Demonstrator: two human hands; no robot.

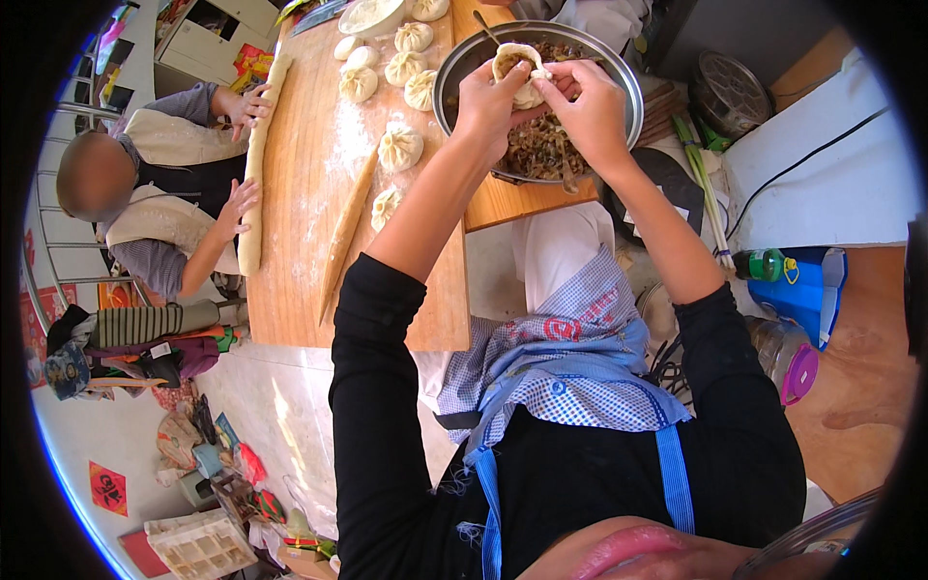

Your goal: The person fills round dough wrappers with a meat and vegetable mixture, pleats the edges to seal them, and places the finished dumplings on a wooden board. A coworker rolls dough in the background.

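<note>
A partly pleated bun (523,96) is between my two hands, its top still gaping over dark filling. My left hand (487,101) cups its side, with the thumb at the opening. At the rim my right hand (586,98) pinches a fold of dough. Both hands are above a wide metal bowl (636,119) of chopped brown filling (540,148). A spoon handle (484,25) leans over the bowl's far rim, and what looks like another utensil's end (570,181) shows at the near rim.
Pleated buns (400,147) and a tapered wooden rolling pin (349,232) lie on the floured wooden board (304,174). Across it, a co-worker's hands (239,206) rest on a long dough roll (259,167). A white bowl of flour (371,16) stands at the far end. Scallions (699,181) lie at right.
</note>
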